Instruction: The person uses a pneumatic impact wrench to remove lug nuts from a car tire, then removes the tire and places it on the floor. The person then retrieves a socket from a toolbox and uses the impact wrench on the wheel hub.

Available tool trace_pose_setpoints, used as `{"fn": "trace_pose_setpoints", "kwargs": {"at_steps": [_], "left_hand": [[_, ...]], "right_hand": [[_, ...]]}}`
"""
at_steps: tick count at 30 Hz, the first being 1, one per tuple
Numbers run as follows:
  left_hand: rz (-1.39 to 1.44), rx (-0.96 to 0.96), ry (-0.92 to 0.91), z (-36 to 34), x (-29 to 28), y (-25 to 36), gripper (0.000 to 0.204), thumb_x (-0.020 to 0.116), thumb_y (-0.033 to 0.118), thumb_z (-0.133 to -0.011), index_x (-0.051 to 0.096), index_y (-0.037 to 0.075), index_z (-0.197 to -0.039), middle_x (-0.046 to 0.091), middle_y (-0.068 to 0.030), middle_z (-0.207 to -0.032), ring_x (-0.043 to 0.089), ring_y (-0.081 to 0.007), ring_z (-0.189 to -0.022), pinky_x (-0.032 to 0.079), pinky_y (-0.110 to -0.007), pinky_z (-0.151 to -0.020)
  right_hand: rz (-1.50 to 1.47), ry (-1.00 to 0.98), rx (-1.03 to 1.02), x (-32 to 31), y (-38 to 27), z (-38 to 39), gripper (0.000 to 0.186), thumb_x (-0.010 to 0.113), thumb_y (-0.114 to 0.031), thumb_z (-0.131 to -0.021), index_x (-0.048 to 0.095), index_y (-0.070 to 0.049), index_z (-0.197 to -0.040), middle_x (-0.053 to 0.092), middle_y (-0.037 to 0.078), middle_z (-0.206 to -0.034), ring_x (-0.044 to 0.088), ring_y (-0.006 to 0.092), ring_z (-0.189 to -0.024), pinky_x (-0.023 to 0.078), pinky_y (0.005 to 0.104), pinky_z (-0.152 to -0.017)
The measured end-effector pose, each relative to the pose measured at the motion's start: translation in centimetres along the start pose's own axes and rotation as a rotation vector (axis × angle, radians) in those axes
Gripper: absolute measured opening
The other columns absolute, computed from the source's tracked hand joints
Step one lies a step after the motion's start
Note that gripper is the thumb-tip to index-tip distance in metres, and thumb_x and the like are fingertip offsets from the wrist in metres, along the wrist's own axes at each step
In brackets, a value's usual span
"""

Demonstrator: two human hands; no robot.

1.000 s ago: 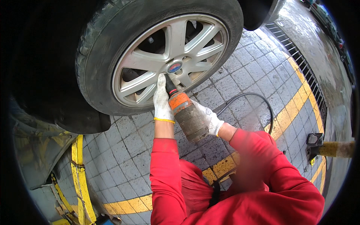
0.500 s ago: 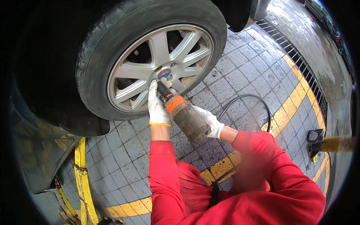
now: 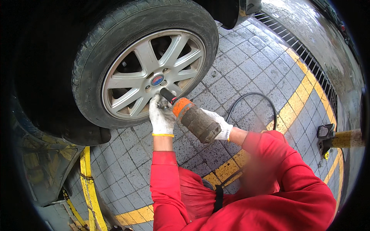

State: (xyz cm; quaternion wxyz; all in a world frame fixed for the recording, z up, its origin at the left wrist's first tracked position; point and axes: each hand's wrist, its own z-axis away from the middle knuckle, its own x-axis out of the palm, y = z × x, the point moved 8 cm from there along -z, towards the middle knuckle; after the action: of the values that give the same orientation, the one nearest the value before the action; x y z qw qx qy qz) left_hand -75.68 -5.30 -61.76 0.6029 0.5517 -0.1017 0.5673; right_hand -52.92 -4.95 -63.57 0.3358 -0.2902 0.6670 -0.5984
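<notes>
An orange and dark grey impact wrench point(image 3: 196, 121) is gripped in my right hand point(image 3: 219, 125), which is mostly behind the tool's body. Its black socket point(image 3: 167, 94) points at the wheel, just below the hub cap point(image 3: 157, 80). My left hand point(image 3: 162, 119), in a white knit glove with a yellow cuff, is beside the socket. Several small metal lug nuts point(image 3: 165, 104) show in its curled fingers. The silver alloy wheel point(image 3: 131, 82) has a dark tyre point(image 3: 90, 88) and sits in the wheel arch. Round holes surround the hub cap.
A black air hose point(image 3: 262, 94) loops over grey floor tiles point(image 3: 250, 69) with yellow lines. Yellow lift bars point(image 3: 89, 188) stand at the lower left, under the dark car body. A drain grate point(image 3: 308, 57) runs along the right. A yellow post arm with a black pad point(image 3: 325, 136) is far right.
The socket has drawn back from the hub, down and to the right. My left hand has come away from the wheel face with it, and the metal nuts in its fingers now show.
</notes>
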Motion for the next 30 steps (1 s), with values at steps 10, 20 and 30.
{"fn": "trace_pose_setpoints", "kwargs": {"at_steps": [10, 20, 30], "left_hand": [[-0.184, -0.205, 0.019, 0.0, 0.6, -3.9, 0.044, 0.079, 0.050, -0.100, 0.069, 0.010, -0.115, 0.074, -0.0095, -0.100, 0.073, -0.0297, -0.094, 0.064, -0.051, -0.087], [-0.261, -0.178, -0.048, -1.2, 1.4, -3.2, 0.029, 0.080, 0.035, -0.104, 0.070, 0.010, -0.115, 0.075, -0.0078, -0.099, 0.073, -0.0238, -0.085, 0.065, -0.043, -0.075], [-0.266, -0.140, -0.118, -2.4, 0.8, -2.6, 0.033, 0.071, 0.038, -0.109, 0.072, 0.006, -0.119, 0.076, -0.0080, -0.105, 0.073, -0.0207, -0.087, 0.063, -0.038, -0.080]], "right_hand": [[0.147, 0.093, -0.030, -1.3, 2.5, -2.2, 0.082, 0.088, -0.029, -0.091, 0.051, -0.008, -0.161, 0.064, 0.013, -0.155, 0.061, 0.0279, -0.144, 0.047, 0.0396, -0.120], [0.378, 0.135, -0.166, -0.8, 1.4, -4.1, 0.081, 0.084, -0.032, -0.088, 0.052, -0.008, -0.158, 0.066, 0.020, -0.146, 0.066, 0.0384, -0.132, 0.053, 0.0436, -0.111], [0.485, 0.112, -0.184, -0.6, 1.4, -5.2, 0.080, 0.084, -0.027, -0.087, 0.051, -0.010, -0.158, 0.066, 0.019, -0.144, 0.066, 0.0401, -0.132, 0.053, 0.0442, -0.111]]}}
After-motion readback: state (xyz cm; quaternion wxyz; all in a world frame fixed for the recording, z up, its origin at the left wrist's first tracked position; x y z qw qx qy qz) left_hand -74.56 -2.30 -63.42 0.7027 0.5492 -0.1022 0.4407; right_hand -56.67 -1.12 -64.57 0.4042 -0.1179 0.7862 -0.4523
